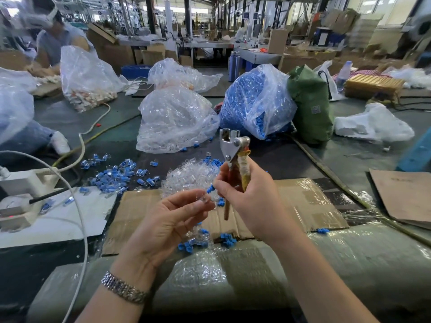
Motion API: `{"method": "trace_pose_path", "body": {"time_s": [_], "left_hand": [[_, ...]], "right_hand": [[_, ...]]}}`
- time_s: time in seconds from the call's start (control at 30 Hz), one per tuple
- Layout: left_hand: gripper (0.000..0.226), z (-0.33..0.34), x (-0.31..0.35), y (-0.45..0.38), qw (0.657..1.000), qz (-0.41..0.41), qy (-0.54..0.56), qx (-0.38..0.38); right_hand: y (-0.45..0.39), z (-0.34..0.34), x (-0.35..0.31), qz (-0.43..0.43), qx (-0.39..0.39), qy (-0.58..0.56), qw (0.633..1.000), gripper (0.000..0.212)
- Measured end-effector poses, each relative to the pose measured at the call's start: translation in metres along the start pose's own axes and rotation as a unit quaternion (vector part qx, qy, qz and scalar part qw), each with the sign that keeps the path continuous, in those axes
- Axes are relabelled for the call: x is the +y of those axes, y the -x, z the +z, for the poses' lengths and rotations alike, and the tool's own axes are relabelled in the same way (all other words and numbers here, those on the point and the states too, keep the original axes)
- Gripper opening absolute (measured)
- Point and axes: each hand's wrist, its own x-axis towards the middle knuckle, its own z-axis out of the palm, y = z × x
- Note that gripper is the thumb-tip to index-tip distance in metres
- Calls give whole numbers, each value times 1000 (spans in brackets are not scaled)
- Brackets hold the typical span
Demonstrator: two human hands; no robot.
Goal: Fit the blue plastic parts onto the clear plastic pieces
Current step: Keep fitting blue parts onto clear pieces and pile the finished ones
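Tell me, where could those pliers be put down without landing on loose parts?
Bare cardboard lies right of the right hand, running to its taped edge. The white sheet at left is mostly free too. It is crowded ahead: the clear pieces pile and assembled blue parts.

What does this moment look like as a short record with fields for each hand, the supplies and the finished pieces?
left hand: pinches a clear piece
right hand: holds pliers upright, blue part at its fingertips
supplies: bag of blue parts, bag of clear pieces, loose clear pile
finished pieces: scattered heap to the left
work surface: taped cardboard
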Motion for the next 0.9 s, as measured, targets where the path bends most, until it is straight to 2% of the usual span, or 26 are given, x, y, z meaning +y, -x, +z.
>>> {"method": "trace_pose_path", "body": {"time_s": [0.17,0.37,0.57,0.67,0.73,0.77,0.83,0.9], "left_hand": [[20,5,-3,0,1000,6,-1,-4],[18,1,-8,-6,999,13,26,-14],[23,0,-9,-4,999,26,-2,-37],[30,-1,-7,-3,999,27,-4,-33],[28,-2,-3,-4,999,31,17,-27],[27,-3,-2,-4,999,38,25,-26],[27,-4,2,-6,997,64,27,-21],[27,-4,5,-8,996,87,25,-12]], "right_hand": [[3,3,5,-25,-35,48,998,17],[6,3,4,-67,-52,157,984,19],[4,-1,3,-75,-85,160,980,17],[6,0,3,-58,-64,119,989,12],[7,-2,2,-10,-42,81,996,17],[7,-4,0,42,-49,65,996,20],[8,-12,-1,168,-104,28,980,26],[11,-18,-1,259,-179,21,949,32]]}}
